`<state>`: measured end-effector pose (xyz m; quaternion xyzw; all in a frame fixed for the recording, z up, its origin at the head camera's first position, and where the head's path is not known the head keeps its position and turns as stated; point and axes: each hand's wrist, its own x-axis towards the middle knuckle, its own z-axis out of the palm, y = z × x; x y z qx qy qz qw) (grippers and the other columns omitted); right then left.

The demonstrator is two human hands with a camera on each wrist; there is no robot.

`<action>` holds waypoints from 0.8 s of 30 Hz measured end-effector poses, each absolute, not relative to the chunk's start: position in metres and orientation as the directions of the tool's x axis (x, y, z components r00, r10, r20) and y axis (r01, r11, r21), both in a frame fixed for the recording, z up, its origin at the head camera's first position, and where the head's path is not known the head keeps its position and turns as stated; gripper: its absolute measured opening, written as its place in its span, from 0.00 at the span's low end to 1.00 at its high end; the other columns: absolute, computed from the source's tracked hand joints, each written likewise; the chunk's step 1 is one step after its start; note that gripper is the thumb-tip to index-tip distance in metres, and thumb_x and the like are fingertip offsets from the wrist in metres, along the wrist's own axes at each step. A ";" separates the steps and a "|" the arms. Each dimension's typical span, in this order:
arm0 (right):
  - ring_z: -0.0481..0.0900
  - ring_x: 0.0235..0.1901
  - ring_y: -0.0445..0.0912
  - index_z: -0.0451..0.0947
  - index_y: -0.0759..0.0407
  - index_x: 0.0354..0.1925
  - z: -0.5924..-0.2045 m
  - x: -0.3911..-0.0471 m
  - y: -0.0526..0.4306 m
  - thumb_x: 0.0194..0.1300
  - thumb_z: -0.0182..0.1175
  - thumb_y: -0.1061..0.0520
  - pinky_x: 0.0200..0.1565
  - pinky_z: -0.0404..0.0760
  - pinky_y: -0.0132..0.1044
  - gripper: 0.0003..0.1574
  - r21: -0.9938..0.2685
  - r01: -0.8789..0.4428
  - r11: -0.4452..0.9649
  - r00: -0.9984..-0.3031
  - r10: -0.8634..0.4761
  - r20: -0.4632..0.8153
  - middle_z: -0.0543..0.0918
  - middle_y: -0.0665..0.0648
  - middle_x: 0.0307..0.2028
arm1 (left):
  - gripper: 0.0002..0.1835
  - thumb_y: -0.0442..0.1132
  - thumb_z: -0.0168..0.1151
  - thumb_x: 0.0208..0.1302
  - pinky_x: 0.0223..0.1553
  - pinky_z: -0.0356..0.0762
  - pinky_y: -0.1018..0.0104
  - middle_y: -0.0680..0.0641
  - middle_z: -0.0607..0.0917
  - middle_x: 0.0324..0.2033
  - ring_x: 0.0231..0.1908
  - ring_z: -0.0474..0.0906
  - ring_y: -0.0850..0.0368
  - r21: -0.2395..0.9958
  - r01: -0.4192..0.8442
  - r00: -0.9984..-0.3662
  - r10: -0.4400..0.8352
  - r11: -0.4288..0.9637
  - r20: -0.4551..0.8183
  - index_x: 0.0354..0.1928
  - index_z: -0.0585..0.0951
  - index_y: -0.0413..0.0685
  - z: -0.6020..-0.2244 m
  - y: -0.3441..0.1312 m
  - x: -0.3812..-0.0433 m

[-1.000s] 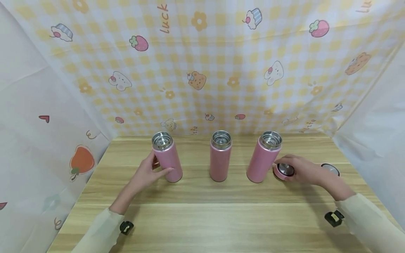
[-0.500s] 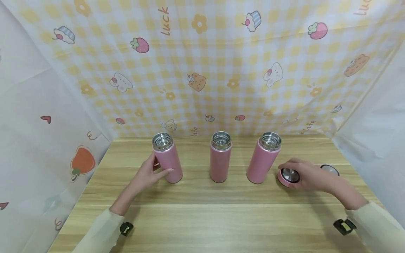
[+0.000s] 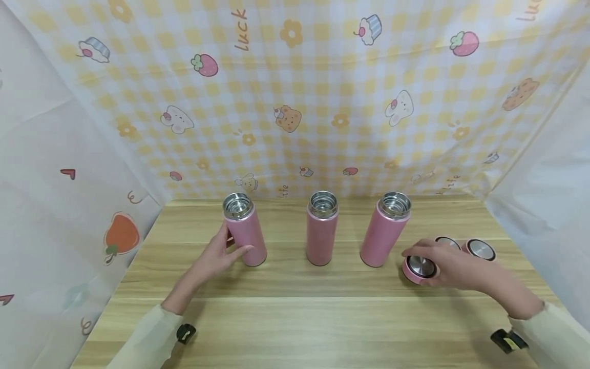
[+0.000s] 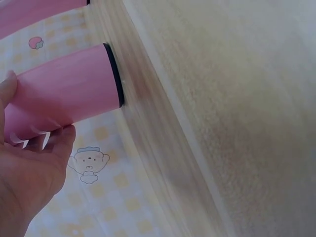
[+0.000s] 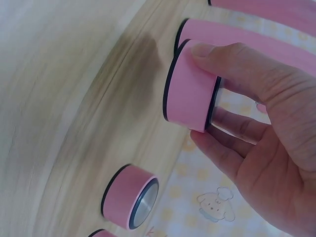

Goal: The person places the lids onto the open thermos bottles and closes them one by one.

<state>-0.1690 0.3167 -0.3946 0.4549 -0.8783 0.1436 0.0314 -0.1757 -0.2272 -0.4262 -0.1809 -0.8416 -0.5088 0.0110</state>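
Head view: above, facing forward-down over my table. Left wrist view: close beside my left hand at the flask. Right wrist view: close at my right hand holding the lid. All share the tabletop.

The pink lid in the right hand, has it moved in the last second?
Yes. The pink lid has slid away from the right-hand flask, toward the table's near edge.
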 end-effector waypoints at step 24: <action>0.79 0.45 0.42 0.81 0.56 0.56 -0.382 -0.156 0.278 0.40 0.82 0.60 0.41 0.82 0.38 0.41 -0.238 -0.861 0.450 -0.495 -0.849 0.185 0.81 0.51 0.48 | 0.47 0.38 0.69 0.68 0.64 0.65 0.40 0.38 0.63 0.72 0.69 0.63 0.38 0.873 0.303 -0.933 0.307 0.382 0.189 0.79 0.49 0.53 -0.425 -0.226 -0.174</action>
